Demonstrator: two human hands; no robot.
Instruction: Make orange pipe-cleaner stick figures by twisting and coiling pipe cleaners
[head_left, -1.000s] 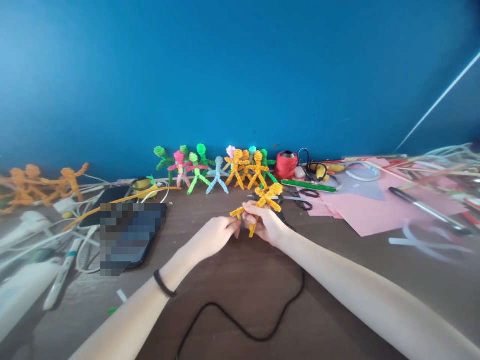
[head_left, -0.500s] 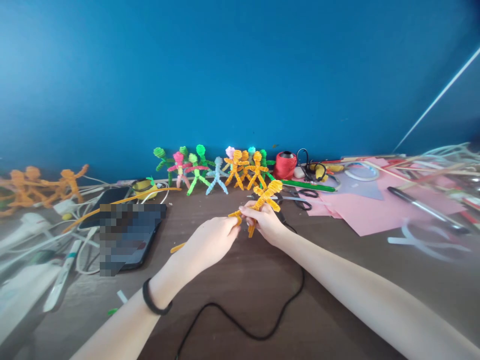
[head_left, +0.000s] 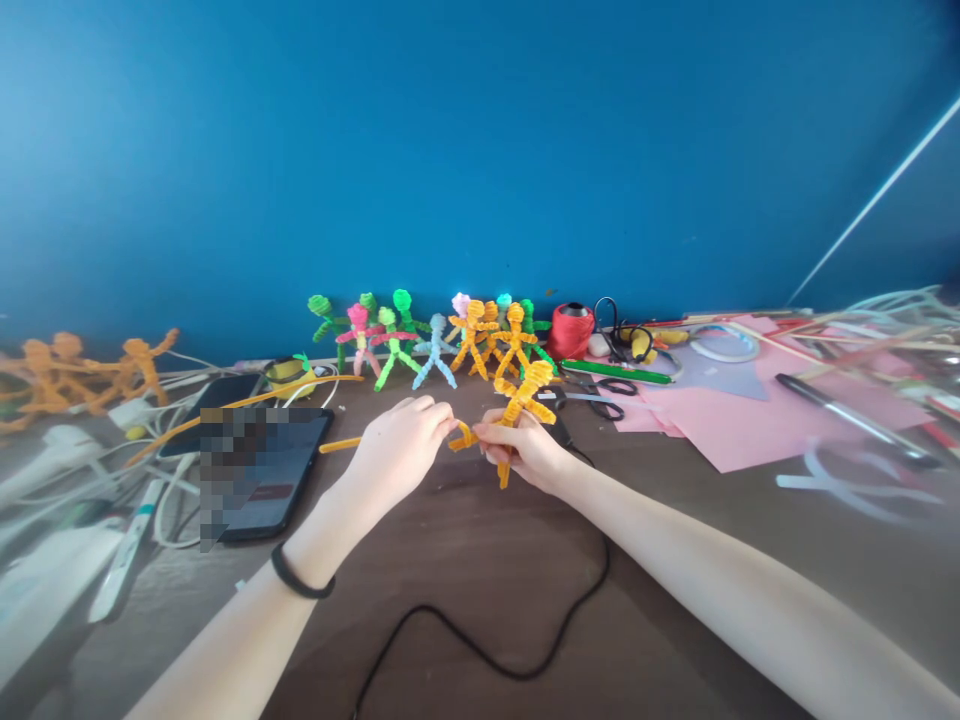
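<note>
An orange pipe-cleaner figure is pinched at one leg by my right hand, its head and arms pointing up above my fingers. My left hand, with a black band at the wrist, is closed on an orange pipe cleaner. One end of that strand sticks out to the left behind the hand. At its other end, a coiled bit shows between my two hands, wrapped around the figure's leg. My fingertips hide part of the strand.
Several colourful pipe-cleaner figures stand along the blue wall. Right of them are a red thread spool, scissors and pink paper. At left lie a phone, white cables and orange figures. A black cord curves in front.
My left hand has moved left and slightly up, away from my right hand, drawing the pipe cleaner with it. The figure has tipped more upright and shifted slightly left.
</note>
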